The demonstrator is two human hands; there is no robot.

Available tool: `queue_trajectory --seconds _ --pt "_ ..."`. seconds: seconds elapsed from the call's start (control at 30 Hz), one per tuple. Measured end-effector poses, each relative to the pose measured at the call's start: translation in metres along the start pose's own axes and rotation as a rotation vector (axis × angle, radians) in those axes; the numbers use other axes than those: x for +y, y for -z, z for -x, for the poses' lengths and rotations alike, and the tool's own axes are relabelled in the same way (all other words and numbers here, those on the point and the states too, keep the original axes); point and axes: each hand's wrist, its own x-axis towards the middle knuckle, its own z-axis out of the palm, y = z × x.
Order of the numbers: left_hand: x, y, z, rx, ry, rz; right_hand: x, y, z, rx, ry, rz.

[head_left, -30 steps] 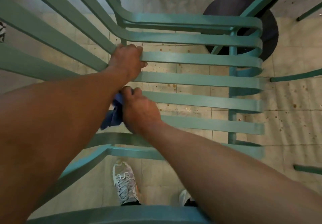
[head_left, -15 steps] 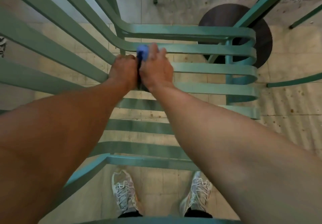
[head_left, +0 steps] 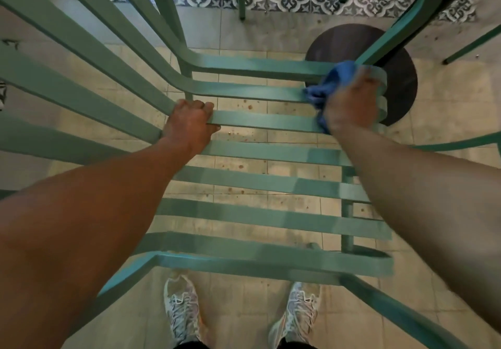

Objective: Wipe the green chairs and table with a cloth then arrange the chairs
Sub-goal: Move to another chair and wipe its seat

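A green slatted metal chair (head_left: 271,156) fills the view, seen from above, its seat slats running left to right and its back slats rising at the upper left. My left hand (head_left: 189,125) grips one seat slat near the bend where seat meets back. My right hand (head_left: 351,104) presses a crumpled blue cloth (head_left: 329,85) against the far right ends of the upper slats; the hand is blurred by motion. Part of the cloth is hidden under the palm.
A dark round table base (head_left: 390,77) lies on the floor under the chair's right side. Green legs of other furniture (head_left: 471,47) stand at the right and top. My two sneakers (head_left: 181,310) stand on beige tiles below the seat; patterned tiles run along the top.
My right hand with the cloth has swept from beside my left hand to the right ends of the slats. My left hand keeps its grip on the slat.
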Motion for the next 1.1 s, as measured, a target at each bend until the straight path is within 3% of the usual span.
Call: queue_trajectory --seconds 0.2,0.3,0.4,0.47,0.57,0.67,0.83,0.93,1.1 --pt "-0.001 -0.004 0.000 0.067 -0.020 0.027 -0.181 -0.050 0.069 -0.539 0.547 -0.027" --pt "-0.001 -0.004 0.000 0.082 -0.008 0.081 -0.171 -0.051 0.083 -0.520 0.607 -0.040" --pt "-0.005 -0.006 -0.005 0.069 -0.064 0.034 -0.097 -0.032 0.085 -0.342 0.520 -0.082" --pt "-0.007 -0.005 -0.009 0.033 -0.050 0.011 -0.053 -0.011 0.098 -0.322 0.493 -0.067" --pt "-0.002 0.002 -0.011 -0.073 -0.039 -0.061 -0.027 0.025 0.135 -0.504 0.477 0.056" --pt "0.011 0.018 0.007 -0.160 -0.009 -0.131 -0.029 0.052 0.171 -0.772 0.315 0.138" --pt "0.052 0.047 0.092 -0.419 -0.055 -0.119 -0.035 0.109 0.199 -1.156 0.164 0.342" --pt "0.060 0.070 0.145 -0.504 -0.073 -0.132 -0.030 0.157 0.209 -1.080 0.037 0.218" --pt "0.070 0.133 0.186 -0.471 -0.157 -0.159 -0.025 0.244 0.224 -0.826 -0.005 0.129"
